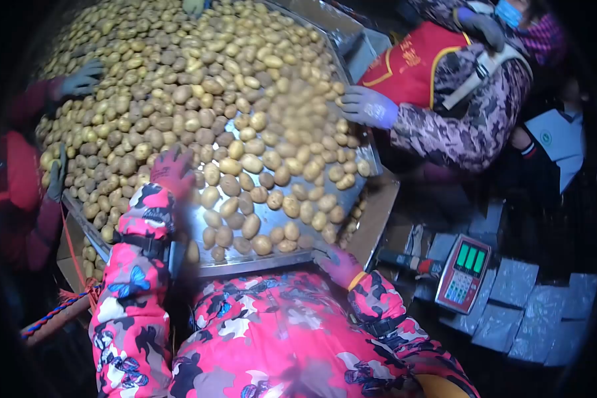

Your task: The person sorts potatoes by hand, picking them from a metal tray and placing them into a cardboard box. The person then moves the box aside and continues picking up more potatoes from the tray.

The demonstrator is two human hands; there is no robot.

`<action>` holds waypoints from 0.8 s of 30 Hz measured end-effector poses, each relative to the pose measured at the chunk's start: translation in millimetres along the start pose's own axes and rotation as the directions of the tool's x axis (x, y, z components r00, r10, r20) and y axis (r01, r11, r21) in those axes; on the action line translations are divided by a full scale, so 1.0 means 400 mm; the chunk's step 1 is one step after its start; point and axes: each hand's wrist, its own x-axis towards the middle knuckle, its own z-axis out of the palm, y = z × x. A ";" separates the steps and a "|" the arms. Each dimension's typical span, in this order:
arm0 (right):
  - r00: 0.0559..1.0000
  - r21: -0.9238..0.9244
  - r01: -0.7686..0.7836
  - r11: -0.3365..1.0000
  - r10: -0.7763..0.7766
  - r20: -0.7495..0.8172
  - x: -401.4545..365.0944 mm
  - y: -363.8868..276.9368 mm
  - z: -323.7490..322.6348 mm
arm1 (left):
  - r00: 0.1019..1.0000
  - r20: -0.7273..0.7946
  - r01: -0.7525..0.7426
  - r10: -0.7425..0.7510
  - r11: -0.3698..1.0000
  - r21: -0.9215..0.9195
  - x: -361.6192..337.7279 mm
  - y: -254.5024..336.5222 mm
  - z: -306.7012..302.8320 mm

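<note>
A large heap of potatoes (179, 86) covers a metal table (212, 268), with bare metal showing between the potatoes near its front edge. My left hand (172, 171), in a pink glove, lies on the potatoes left of centre, its fingers spread and nothing gripped in them. At the front right edge of the table, my right hand (338, 264), in a pink and purple glove, is beside a few potatoes. Its fingertips reach the rim, and whether they hold a potato is too unclear to tell.
A co-worker's gloved hand (370, 107) touches the potatoes at the right. Another person's two gloved hands (81, 79) are at the left edge. A digital scale display (464, 274) and plastic-wrapped packs (514, 282) lie at the lower right. A cardboard box (378, 215) sits beneath the table corner.
</note>
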 end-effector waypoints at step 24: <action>0.734 -0.824 0.402 0.400 -0.679 0.029 0.399 -0.263 -0.005 | 0.911 0.155 -0.378 0.381 0.924 -0.052 -0.300 0.277 0.036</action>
